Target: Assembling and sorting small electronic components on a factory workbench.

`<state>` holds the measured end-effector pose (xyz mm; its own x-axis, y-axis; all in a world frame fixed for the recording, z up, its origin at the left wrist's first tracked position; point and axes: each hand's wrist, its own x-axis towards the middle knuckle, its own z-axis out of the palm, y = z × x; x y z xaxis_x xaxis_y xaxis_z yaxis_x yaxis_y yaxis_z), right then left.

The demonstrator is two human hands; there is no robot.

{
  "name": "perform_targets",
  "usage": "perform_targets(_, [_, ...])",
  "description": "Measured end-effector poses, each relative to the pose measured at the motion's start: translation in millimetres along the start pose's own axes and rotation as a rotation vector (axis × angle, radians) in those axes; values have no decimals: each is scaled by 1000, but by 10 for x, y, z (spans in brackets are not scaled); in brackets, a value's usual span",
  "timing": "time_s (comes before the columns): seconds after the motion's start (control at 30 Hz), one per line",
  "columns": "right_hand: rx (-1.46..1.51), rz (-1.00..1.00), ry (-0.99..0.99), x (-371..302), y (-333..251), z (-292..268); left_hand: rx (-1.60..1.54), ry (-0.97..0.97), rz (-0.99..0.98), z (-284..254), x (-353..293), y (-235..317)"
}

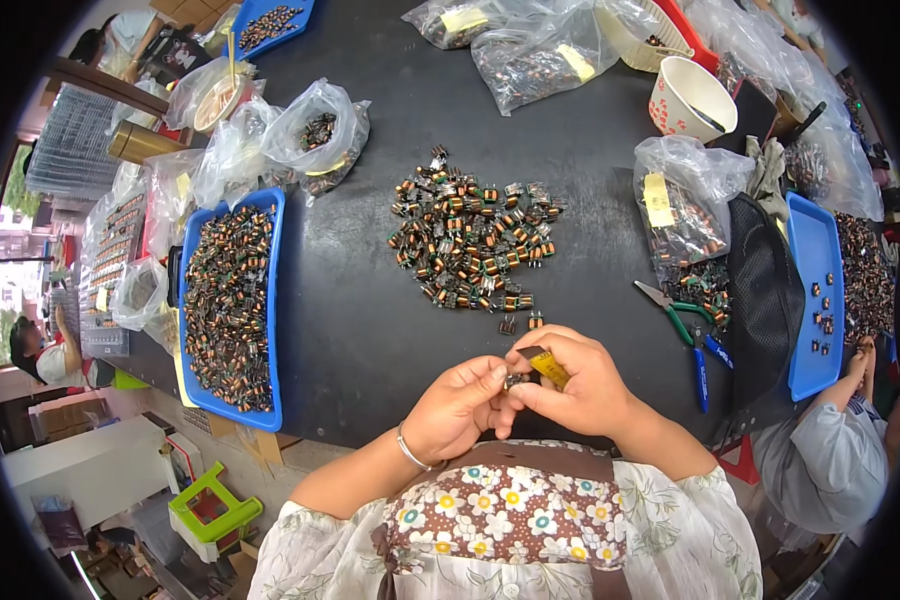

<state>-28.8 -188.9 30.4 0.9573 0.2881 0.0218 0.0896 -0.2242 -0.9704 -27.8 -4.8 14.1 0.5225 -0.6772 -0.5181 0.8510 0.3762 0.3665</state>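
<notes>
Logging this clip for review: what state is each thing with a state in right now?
left hand: pinching a small coil part
right hand: holding yellow tape
loose coil pile: spread on table
left blue tray: full of coils
green-handled pliers: lying unused
white cup: tilted

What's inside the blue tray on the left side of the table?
The blue tray is filled almost end to end with small copper-wound coil parts, heaped in layers. Its floor and the lower parts are covered by the pile, so the depth cannot be seen.

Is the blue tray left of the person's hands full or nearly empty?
Full. The blue tray is heaped with small copper-wound components from its far end to its near end, with almost no bare floor showing.
</notes>
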Motion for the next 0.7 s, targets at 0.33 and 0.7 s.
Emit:
perform_targets(0.33, [-175, -81, 23, -67, -26, 53, 71, -39, 141, -50, -93, -96])
perform_targets(0.7, [-430, -51, 22, -56, -87, 9, 9, 2, 141, -114, -8, -31])
